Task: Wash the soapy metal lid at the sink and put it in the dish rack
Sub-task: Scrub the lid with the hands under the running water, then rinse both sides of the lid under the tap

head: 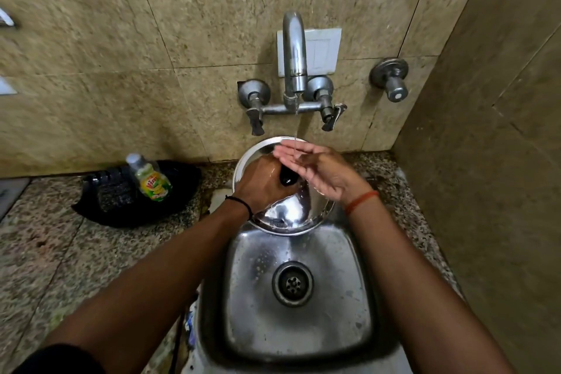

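speckled stone counter (60,252) flanks steel sink (358,255), walls apparently tiled.

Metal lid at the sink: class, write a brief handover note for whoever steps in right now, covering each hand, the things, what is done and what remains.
Left hand grips the black knob of the metal lid, held tilted over the sink.
Right hand is open, palm under the thin stream from the tap.
Done: rinsing is under way.
Left: finish rinsing, then put the lid in the dish rack, which is not in view.
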